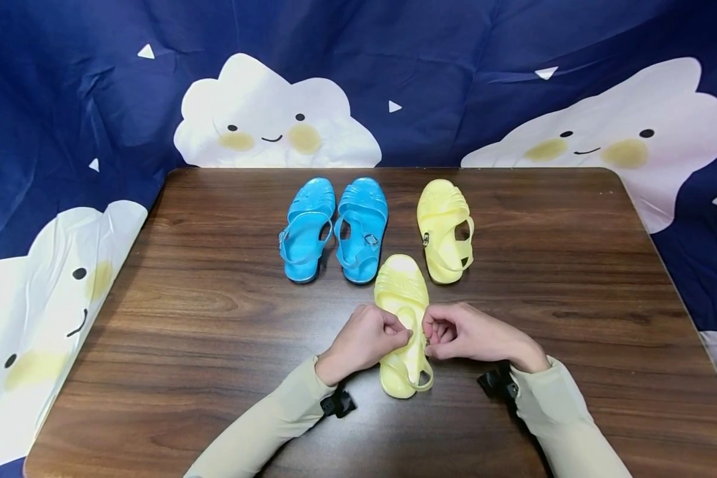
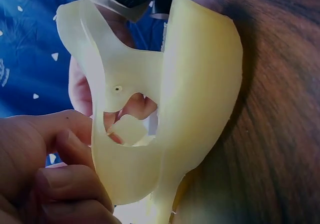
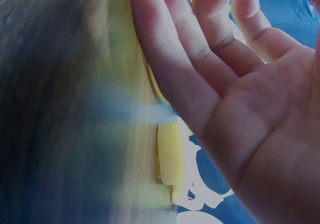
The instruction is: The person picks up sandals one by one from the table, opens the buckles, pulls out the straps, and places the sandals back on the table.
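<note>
A yellow sandal [image 1: 403, 282] lies on the table between both hands, its toe facing away from me. The left hand [image 1: 370, 337] comes over its left side and pinches the strap above the insole, thumb against bent fingers. At the sandal's right edge, the right hand [image 1: 469, 332] has thumb and forefinger together on the buckle, which the fingertips mostly cover. In the left wrist view the heel strap [image 2: 132, 171] stands up beside the sole, near the left hand's curled fingers [image 2: 70, 184]. The right wrist view shows the other fingers [image 3: 175, 59] loosely bent.
A second yellow sandal [image 1: 445, 229] lies behind, to the right. Two blue sandals [image 1: 311, 199] [image 1: 363, 199] lie side by side at the back left of the yellow ones. The wooden table [image 1: 215, 318] ends at a dark blue cloth [image 1: 430, 53] with cloud prints.
</note>
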`<state>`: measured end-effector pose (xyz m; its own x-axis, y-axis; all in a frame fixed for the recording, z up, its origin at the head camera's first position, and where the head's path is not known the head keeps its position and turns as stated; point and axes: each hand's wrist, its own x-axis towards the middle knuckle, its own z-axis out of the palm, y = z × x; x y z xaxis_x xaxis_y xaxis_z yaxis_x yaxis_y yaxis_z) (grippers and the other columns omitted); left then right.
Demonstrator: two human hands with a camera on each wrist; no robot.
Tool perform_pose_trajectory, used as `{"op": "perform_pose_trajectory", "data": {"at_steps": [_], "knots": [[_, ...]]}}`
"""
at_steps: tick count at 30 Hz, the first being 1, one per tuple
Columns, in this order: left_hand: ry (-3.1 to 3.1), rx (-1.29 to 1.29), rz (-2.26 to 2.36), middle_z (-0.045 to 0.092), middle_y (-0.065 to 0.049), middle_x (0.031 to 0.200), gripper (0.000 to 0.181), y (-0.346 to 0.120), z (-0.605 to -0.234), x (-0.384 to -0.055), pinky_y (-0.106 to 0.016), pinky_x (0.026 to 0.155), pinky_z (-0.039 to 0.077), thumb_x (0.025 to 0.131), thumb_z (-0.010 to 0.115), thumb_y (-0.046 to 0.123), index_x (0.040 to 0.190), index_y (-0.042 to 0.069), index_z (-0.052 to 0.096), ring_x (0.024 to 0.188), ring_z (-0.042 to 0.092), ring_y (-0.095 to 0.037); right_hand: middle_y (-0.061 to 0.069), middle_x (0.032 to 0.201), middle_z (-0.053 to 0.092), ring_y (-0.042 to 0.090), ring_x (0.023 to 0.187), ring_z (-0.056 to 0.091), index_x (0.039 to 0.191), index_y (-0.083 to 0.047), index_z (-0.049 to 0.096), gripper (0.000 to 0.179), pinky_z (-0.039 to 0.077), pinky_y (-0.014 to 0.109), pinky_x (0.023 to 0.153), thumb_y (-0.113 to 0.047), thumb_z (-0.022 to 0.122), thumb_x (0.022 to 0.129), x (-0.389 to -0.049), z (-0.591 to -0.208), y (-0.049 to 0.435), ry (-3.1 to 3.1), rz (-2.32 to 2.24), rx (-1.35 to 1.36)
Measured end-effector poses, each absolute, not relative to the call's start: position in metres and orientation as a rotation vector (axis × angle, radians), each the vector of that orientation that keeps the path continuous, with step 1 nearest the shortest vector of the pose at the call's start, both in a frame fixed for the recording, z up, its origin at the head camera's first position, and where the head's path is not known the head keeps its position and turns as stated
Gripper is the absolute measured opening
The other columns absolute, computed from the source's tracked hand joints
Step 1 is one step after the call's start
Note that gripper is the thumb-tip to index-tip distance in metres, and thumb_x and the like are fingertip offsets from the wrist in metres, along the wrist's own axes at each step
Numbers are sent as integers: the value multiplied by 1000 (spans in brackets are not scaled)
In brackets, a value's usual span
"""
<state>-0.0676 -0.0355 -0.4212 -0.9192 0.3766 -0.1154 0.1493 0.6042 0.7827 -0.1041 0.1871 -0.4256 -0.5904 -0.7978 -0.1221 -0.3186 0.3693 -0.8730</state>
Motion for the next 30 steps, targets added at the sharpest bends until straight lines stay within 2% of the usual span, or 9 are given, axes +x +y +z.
{"op": "perform_pose_trajectory", "data": {"at_steps": [10, 18, 25, 30], "knots": [[2552, 446, 1212, 52, 13, 51, 25, -36, -423, -69, -14, 47, 33, 87, 68, 19, 62, 13, 69, 47, 42, 4, -9, 78, 59, 4, 69, 59, 87, -12, 56, 18, 53, 23, 63, -1, 66, 79, -104, -425, 188, 2086, -1143, -945], [2497, 366, 1236, 51, 9, 53, 29, -51, -412, -77, -18, 48, 37, 93, 62, 25, 69, 10, 69, 47, 46, -3, -6, 78, 58, 5, 69, 56, 91, -10, 56, 17, 51, 22, 62, 2, 63, 82, -105, -422, 195, 1989, -1171, -968], [2526, 349, 1179, 54, 7, 57, 28, -73, -406, -90, -22, 51, 43, 94, 60, 29, 79, 7, 69, 48, 50, -6, -1, 83, 66, 4, 75, 61, 97, -5, 57, 12, 52, 22, 68, -11, 66, 90, -107, -420, 199, 1992, -1191, -861], [2559, 344, 1172, 60, -1, 58, 33, -81, -407, -94, -24, 54, 46, 96, 57, 32, 80, 6, 69, 48, 54, -9, 12, 84, 68, 18, 77, 66, 103, 0, 58, 22, 57, 32, 68, -19, 63, 93, -106, -417, 196, 1938, -1206, -670]]}}
